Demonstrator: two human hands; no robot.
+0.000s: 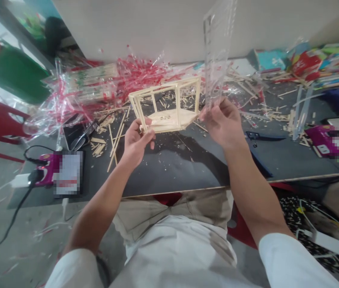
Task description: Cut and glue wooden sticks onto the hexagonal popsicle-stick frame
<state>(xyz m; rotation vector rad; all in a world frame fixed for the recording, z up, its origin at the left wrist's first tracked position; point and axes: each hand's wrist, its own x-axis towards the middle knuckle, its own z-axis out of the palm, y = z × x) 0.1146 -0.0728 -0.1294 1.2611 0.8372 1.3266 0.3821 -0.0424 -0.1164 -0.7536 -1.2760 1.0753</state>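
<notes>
A small model frame (177, 105) of pale wooden sticks, with a flat many-sided base and upright posts, is held up over the dark table. My left hand (137, 140) grips its near left corner, thumb in front and fingers behind. My right hand (223, 120) pinches the lower end of a clear plastic set square (216, 52), which stands upright. Its fingertips come close to the frame's right corner; whether they touch it I cannot tell.
Cut sticks (99, 148) and scraps litter the dark table (163, 172). Clear and red plastic wrappers (139, 70) lie at the back. A phone (68, 172) and purple power strip (46, 170) sit at left. At right lie a dark blue cutter-like tool (265, 137) and another purple pack (322, 142).
</notes>
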